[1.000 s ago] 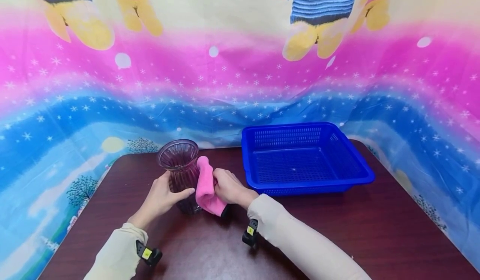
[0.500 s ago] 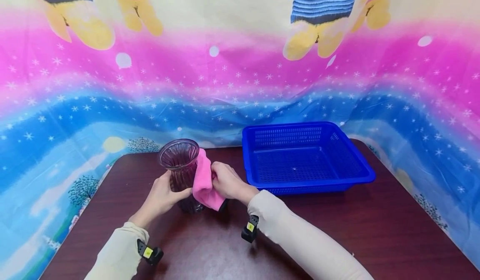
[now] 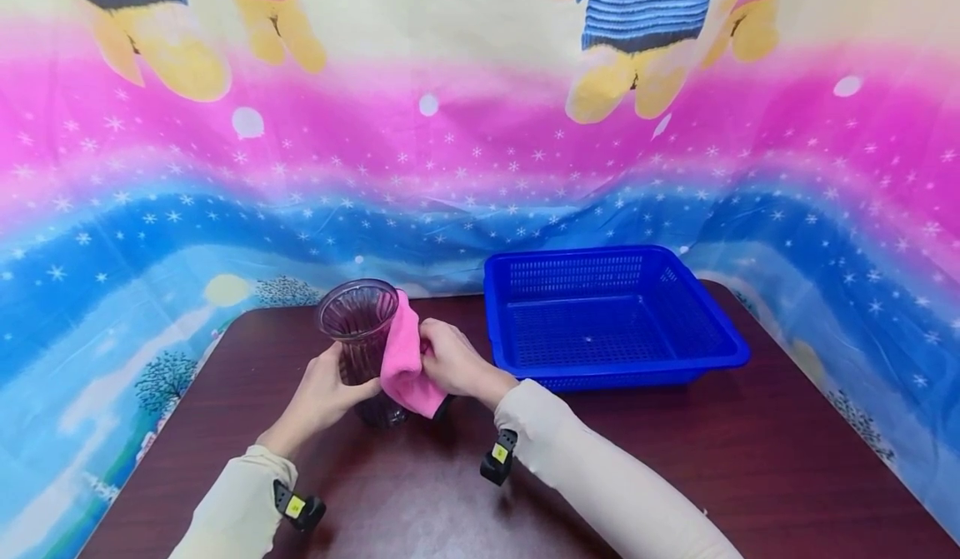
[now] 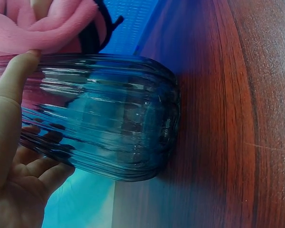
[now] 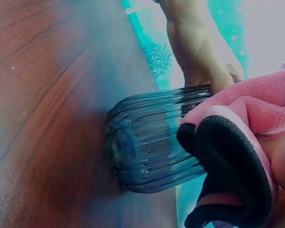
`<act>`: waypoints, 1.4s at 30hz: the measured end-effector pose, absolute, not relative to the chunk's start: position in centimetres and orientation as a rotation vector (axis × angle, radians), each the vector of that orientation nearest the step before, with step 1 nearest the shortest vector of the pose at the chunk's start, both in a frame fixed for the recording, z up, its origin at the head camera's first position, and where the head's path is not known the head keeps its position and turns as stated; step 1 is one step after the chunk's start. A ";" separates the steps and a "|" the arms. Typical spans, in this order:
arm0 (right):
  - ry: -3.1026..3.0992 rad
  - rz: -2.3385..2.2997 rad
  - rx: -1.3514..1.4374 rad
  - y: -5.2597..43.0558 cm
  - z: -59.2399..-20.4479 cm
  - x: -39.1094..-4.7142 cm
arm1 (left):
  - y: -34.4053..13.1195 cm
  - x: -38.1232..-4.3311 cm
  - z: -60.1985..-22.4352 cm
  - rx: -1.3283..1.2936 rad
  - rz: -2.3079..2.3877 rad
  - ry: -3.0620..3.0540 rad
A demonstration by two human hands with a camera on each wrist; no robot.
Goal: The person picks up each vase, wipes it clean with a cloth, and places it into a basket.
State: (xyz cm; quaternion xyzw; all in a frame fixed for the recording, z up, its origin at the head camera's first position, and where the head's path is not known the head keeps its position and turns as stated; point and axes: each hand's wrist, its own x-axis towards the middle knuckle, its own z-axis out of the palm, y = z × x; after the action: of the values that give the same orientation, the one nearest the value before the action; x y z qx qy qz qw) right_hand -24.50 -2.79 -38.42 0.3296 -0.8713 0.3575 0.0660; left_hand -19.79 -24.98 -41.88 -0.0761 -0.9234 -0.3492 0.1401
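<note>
A ribbed, purple-tinted glass vase [image 3: 358, 351] with a flared rim stands upright on the table. My left hand [image 3: 321, 392] grips it around the middle, thumb across the near side and fingers behind, as the left wrist view also shows through the glass [image 4: 114, 118]. In my right hand [image 3: 453, 361] is a pink cloth [image 3: 405, 363] with black edging, bunched and held against the vase's right side, its top reaching up to the rim. The right wrist view shows the folded cloth [image 5: 256, 104] over the upper part of the vase [image 5: 147, 142]; most of the right fingers are hidden behind it.
A blue plastic basket [image 3: 510, 373] with perforated walls stands at the back right of the dark wooden table [image 3: 637, 459]. Behind the table hangs a printed curtain [image 3: 480, 167] with snowflakes and cartoon figures.
My right hand and the pink cloth have moved up and slightly left along the vase's side. The left hand and the vase have hardly moved.
</note>
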 end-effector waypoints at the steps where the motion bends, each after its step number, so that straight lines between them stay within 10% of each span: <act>1: -2.618 1.093 0.996 -2.8 -38.3 -24.5 | -25.0 -19.8 -41.9 -0.222 -1.010 -2.668; 42: -2.690 1.088 1.243 -2.5 -34.9 -26.3 | -25.0 -19.7 -42.0 -0.256 -1.108 -2.659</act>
State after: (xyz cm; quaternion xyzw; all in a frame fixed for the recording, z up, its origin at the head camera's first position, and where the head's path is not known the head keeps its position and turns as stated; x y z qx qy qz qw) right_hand -26.29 -2.54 -34.91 0.3938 -0.8522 0.3445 -0.0076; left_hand -19.75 -24.97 -41.95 -0.0880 -0.9123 -0.3800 0.1244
